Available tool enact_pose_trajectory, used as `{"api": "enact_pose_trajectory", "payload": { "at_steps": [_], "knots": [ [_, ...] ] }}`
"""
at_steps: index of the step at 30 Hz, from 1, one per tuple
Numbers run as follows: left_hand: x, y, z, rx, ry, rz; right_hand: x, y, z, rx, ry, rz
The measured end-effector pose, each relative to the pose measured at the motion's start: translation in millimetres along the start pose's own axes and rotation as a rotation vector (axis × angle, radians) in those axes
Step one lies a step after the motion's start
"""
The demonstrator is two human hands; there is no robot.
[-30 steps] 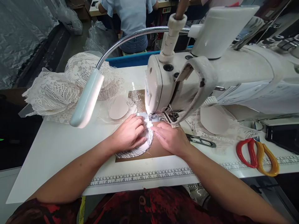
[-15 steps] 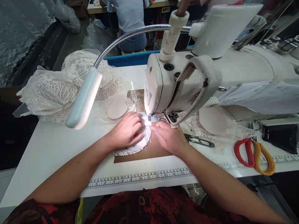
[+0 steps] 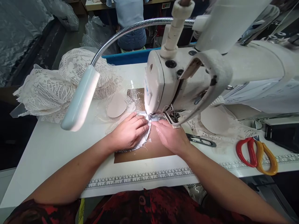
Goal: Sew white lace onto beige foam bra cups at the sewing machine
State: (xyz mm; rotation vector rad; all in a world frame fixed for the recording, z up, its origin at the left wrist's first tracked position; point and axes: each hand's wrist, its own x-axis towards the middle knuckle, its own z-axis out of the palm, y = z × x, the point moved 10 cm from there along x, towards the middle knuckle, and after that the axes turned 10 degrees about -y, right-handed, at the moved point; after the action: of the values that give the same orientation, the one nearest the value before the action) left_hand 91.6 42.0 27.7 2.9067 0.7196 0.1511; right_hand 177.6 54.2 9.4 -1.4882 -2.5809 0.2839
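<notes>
My left hand (image 3: 129,132) lies flat, fingers together, pressing a white lace piece (image 3: 143,141) onto the brown plate (image 3: 154,151) in front of the sewing machine (image 3: 187,81). My right hand (image 3: 171,137) rests beside it on the right, fingertips pinching the lace edge just before the needle and presser foot (image 3: 154,117). The lace runs under the presser foot. A gooseneck lamp (image 3: 79,98) hangs over the left of the work.
A heap of white lace (image 3: 60,84) lies at the left back, beige oval pads (image 3: 116,105) near it and another (image 3: 213,119) under the machine arm. Thread snips (image 3: 202,141) and red-and-orange scissors (image 3: 257,152) lie right. A person in blue (image 3: 130,18) sits beyond.
The lace has fed further under the presser foot, so less of it shows below my left hand. Both hands have slid slightly toward the needle.
</notes>
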Motion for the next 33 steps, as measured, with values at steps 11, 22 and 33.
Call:
{"api": "enact_pose_trajectory", "payload": {
  "at_steps": [11, 22, 33],
  "knots": [
    [-3.7, -1.1, 4.0, -0.060, -0.020, 0.001, 0.1, -7.2, 5.0, 0.001, -0.064, -0.027],
    [-0.1, -5.2, 5.4, -0.004, 0.009, -0.059, 3.0, -10.7, -1.5, -0.052, 0.011, -0.013],
    [-1.3, -7.8, 5.1, 0.019, 0.004, -0.063, 1.0, -10.0, -0.9, -0.056, 0.011, -0.005]
  ]
}}
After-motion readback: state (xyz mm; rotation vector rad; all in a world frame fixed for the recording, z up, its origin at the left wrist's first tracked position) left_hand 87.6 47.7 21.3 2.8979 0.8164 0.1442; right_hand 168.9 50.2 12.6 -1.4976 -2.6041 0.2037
